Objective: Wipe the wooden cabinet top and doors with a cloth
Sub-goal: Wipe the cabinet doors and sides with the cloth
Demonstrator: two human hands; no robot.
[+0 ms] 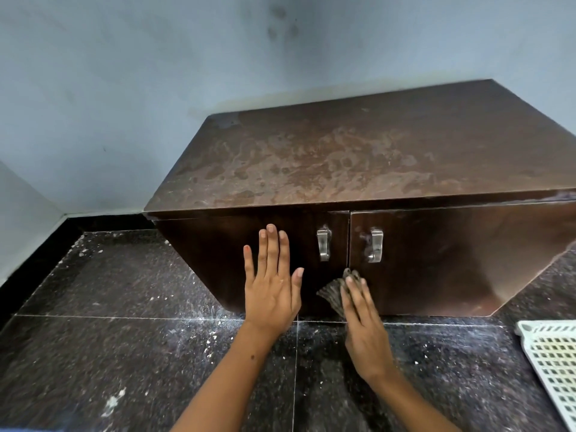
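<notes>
Pressing dark cloth [335,296] under flat right hand [363,332] grip against cabinet [436,269] doors, seemingly at their seam; left hand [272,285] splayed open, empty, on left door [218,254].

Left hand [271,285] flat, fingers spread; right hand [363,325] pressing, fingers extended.

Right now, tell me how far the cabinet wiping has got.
Done: nothing looks finished. The top shows pale blotchy residue across it. In hand: the right hand presses the cloth low on the doors, near the seam under the handles, while the left hand lies flat and open on the left door. Left: the top, and most of the right door, smudged near its handle.
</notes>
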